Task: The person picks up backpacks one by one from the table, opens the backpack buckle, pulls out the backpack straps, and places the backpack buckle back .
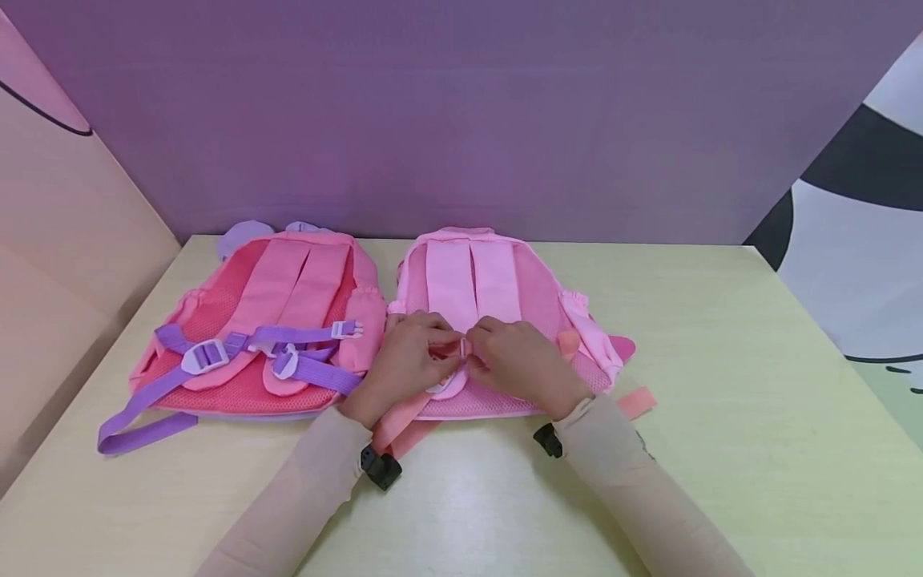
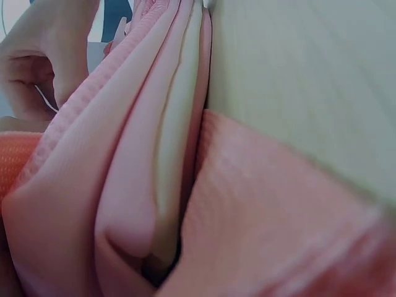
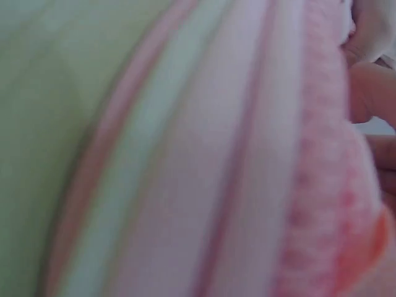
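Observation:
A light pink backpack lies flat on the table, its padded back and shoulder straps facing up. Over its lower middle, the left hand and the right hand meet fingertip to fingertip. Between them they pinch a small pale buckle on a coral strap; the fingers hide much of it. More coral webbing passes under the left wrist onto the table. The left wrist view shows the bag's pink edge, a coral strap and part of a hand. Blurred pink fabric fills much of the right wrist view.
A darker pink backpack with purple straps and white buckles lies close on the left. A coral strap end sticks out right of the light pink bag. Behind the table stands a purple panel.

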`<state>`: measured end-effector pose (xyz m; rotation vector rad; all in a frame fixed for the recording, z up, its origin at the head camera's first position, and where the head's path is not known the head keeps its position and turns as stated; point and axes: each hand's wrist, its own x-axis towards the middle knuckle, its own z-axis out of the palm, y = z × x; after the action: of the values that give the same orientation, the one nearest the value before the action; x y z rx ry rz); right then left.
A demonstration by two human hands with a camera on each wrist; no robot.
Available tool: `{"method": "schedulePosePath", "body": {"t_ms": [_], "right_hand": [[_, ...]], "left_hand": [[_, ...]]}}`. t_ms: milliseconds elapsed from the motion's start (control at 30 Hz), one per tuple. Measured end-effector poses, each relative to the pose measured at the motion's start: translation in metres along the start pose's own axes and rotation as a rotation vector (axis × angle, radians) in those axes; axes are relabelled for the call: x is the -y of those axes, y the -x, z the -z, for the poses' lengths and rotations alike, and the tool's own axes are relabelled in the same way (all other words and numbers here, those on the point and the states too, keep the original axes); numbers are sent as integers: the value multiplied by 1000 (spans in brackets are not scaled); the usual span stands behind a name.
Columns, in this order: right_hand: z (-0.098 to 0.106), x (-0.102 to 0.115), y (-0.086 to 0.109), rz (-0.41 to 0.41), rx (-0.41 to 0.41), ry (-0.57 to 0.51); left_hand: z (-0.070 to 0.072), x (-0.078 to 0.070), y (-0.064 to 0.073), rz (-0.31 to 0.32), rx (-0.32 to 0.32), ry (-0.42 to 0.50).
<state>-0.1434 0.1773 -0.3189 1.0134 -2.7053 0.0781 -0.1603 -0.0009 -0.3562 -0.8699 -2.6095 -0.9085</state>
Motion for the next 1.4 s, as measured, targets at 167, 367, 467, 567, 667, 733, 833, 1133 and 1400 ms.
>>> {"method": "schedulePosePath", "body": {"t_ms": [167,367,467,567,667,733,833,1133,1400], "right_hand": [[-8,-3,3,-21,-91,-83],[-15,-11,5,-82,-154,-313],[-16,-13,5,-95,-135,-381],[-14,-13,4,-103,-102,-411],[-13,-14,4,-97,-82,-420],[-13,-13,4,-81,-81,-414],[-12,-13,3,-64,-86,-393],[-8,-11,2,-57,-68,-325],[-8,-8,2,-41,-83,-235]], "left_hand": [[-1,1,0,-10,-8,11],[-1,1,-1,-1,-6,28],[-1,1,-2,5,-1,27],[0,1,-1,9,-2,23],[0,2,-1,11,-4,21],[0,2,-1,14,-5,27],[0,2,-1,15,-4,28],[-1,2,-2,21,2,35],[1,0,-1,26,15,26]]}}
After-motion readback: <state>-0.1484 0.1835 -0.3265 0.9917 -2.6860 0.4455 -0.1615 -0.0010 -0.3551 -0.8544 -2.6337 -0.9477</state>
